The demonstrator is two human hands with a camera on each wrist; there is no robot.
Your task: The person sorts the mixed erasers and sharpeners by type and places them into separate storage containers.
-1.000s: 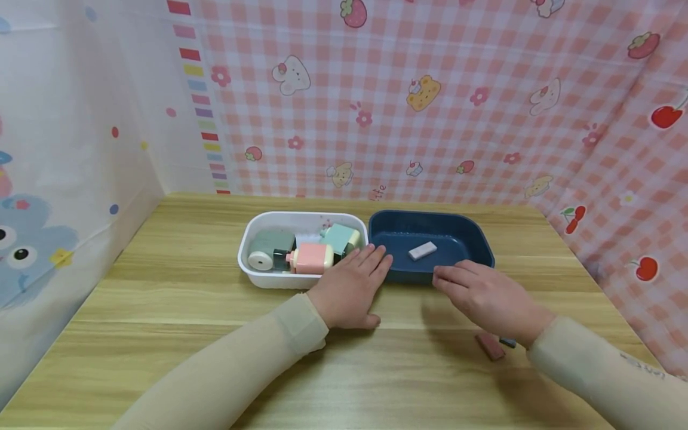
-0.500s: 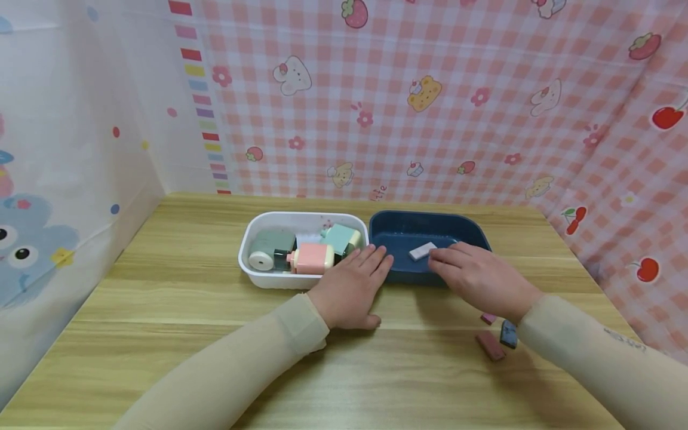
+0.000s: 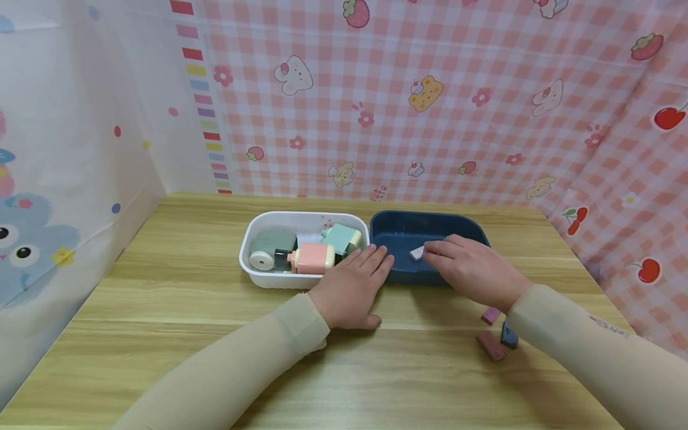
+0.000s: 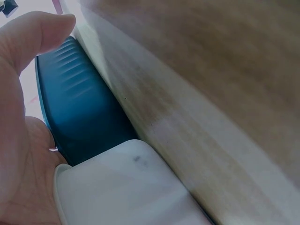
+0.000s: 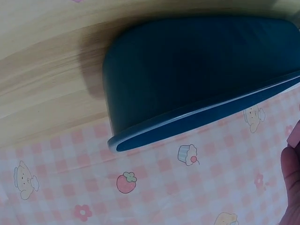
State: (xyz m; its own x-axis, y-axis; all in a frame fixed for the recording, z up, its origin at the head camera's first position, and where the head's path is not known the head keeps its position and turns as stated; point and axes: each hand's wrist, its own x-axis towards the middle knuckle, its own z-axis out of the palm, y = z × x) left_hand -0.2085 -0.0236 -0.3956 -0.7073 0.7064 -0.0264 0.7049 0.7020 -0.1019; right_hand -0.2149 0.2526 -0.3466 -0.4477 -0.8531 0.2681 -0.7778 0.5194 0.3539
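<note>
My left hand [image 3: 352,289] lies with straight fingers across the adjoining rims of a white basin [image 3: 252,279] and a dark blue basin [image 3: 398,276]. In the left wrist view, the palm is beside the white basin's wall [image 4: 117,187]. Over the front right of the blue basin, my right hand [image 3: 475,269] has its fingers bent downward. At the right wrist view's edge, its fingertip [image 5: 290,171] presses against a small pale pink block [image 5: 294,136], mostly cut off. A small white block [image 3: 417,254] lies in the blue basin, partly hidden behind the right fingers.
In the white basin lie a pink bottle [image 3: 313,258], a mint bottle [image 3: 340,237] and a grey-green container [image 3: 272,246]. A pink block [image 3: 490,315], a reddish block [image 3: 491,346] and a blue-grey block [image 3: 509,334] lie on the wooden table [image 3: 408,382].
My right hand has moved left and slightly up, farther over the blue basin, and now covers part of the white block. The loose blocks under the forearm came into view. The left hand stays still.
</note>
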